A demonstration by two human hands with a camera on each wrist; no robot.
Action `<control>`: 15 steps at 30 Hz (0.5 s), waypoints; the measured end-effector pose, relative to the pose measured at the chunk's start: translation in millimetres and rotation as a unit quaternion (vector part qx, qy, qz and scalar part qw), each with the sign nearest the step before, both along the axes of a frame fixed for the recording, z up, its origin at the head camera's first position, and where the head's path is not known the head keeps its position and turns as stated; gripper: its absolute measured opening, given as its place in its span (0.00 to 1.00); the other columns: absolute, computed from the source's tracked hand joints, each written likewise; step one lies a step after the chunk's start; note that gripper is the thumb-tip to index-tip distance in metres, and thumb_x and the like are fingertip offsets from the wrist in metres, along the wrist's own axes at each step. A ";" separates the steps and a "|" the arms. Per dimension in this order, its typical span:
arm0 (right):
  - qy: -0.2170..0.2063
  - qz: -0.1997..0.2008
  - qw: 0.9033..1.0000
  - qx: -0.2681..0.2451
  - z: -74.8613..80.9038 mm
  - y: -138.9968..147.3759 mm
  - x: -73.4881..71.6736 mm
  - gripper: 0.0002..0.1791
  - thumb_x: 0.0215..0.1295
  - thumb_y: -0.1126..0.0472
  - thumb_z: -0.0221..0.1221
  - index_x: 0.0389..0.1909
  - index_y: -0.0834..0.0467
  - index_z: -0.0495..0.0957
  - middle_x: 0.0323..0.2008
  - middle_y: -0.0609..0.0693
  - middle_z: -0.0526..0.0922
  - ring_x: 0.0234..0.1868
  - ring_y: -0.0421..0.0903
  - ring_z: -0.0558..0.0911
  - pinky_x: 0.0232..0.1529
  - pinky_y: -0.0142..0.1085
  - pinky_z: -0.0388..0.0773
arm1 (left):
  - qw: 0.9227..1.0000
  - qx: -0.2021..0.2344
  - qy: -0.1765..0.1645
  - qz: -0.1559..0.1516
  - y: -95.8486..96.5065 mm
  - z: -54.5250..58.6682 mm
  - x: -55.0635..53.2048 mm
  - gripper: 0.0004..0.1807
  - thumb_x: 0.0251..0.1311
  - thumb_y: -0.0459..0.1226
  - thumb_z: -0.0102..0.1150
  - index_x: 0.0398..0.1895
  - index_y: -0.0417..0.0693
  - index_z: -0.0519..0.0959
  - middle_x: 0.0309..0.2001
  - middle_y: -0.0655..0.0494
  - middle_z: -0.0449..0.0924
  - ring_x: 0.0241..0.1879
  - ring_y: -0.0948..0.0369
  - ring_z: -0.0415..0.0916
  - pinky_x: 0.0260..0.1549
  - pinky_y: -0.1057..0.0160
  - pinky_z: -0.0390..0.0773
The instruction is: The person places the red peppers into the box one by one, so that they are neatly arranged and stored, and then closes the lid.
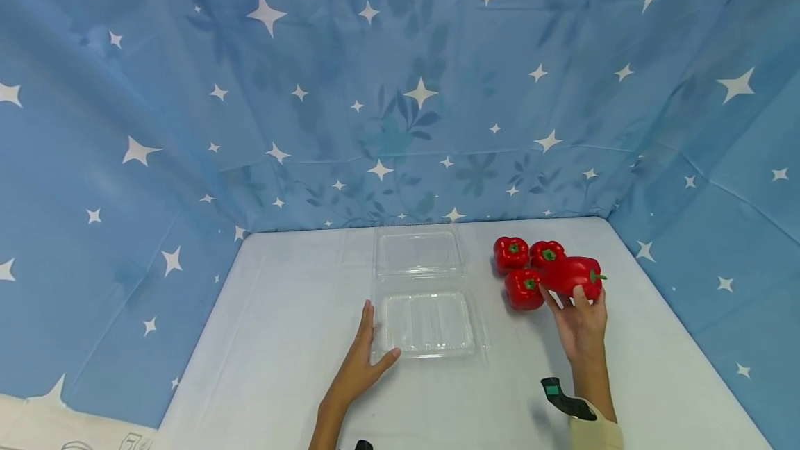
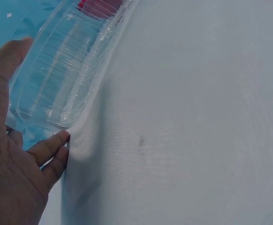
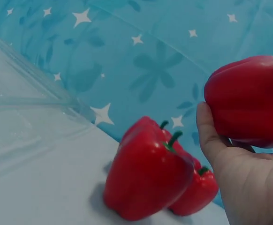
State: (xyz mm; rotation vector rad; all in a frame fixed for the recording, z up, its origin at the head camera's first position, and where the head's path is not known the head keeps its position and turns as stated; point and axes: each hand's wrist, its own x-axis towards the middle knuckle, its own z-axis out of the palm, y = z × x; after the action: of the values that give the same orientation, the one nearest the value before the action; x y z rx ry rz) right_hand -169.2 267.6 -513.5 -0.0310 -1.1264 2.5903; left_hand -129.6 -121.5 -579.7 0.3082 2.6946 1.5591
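Red pepper [image 3: 249, 96], held between right fingers [image 3: 205, 123]

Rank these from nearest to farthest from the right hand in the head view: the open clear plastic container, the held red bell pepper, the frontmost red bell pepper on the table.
1. Held red bell pepper: in the right hand.
2. Frontmost red bell pepper: just left of that hand.
3. Open clear plastic container: farther left, beside the left hand.

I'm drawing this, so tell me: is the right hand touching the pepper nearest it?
Touching. The right wrist view shows the right hand holding the red pepper, a fingertip against its side.
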 end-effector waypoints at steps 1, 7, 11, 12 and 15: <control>-0.002 0.003 1.000 0.010 2.5 -3.4 -0.9 0.34 0.71 0.70 0.46 0.74 0.44 0.52 0.72 0.46 0.58 0.74 0.49 0.55 0.58 0.44 0.79 | 1.000 0.001 0.000 0.000 0.0 -0.4 -0.1 0.56 0.60 0.50 0.64 0.79 0.52 0.35 0.80 0.47 0.32 0.73 0.43 0.56 0.69 0.47 0.60; -0.012 0.033 0.993 0.113 11.9 -23.3 -2.3 0.38 0.69 0.73 0.48 0.74 0.45 0.48 0.71 0.46 0.57 0.72 0.47 0.57 0.53 0.39 0.82 | 1.000 0.005 0.005 -0.003 0.0 -2.1 -0.8 0.56 0.60 0.50 0.64 0.79 0.53 0.34 0.80 0.46 0.32 0.73 0.43 0.57 0.69 0.47 0.60; -0.040 0.046 0.980 0.190 9.7 -36.9 -1.4 0.41 0.67 0.74 0.52 0.73 0.43 0.47 0.69 0.44 0.57 0.70 0.44 0.59 0.51 0.35 0.82 | 1.000 0.006 0.006 -0.003 0.0 -2.3 -1.0 0.56 0.61 0.49 0.64 0.79 0.54 0.34 0.80 0.46 0.32 0.72 0.43 0.57 0.69 0.46 0.60; -0.047 0.051 0.976 0.208 8.5 -40.4 -1.2 0.42 0.66 0.73 0.54 0.73 0.43 0.46 0.69 0.43 0.57 0.69 0.43 0.60 0.51 0.34 0.82 | 1.000 0.006 0.006 -0.003 0.0 -2.2 -0.9 0.56 0.61 0.49 0.64 0.79 0.54 0.34 0.80 0.46 0.32 0.72 0.43 0.58 0.69 0.47 0.60; -0.070 0.067 0.957 0.274 5.7 -52.2 -1.0 0.43 0.64 0.70 0.60 0.70 0.43 0.47 0.67 0.41 0.59 0.67 0.39 0.62 0.50 0.29 0.81 | 1.000 0.001 0.009 -0.001 -0.3 -2.6 0.5 0.56 0.61 0.49 0.63 0.79 0.52 0.34 0.79 0.45 0.32 0.71 0.43 0.60 0.68 0.46 0.61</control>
State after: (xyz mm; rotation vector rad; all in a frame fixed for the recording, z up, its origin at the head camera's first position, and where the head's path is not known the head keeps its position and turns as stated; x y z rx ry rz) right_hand -170.1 215.5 -507.8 -0.0134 -1.9216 2.3171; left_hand -129.1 -121.8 -582.3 0.3262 2.7050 1.5654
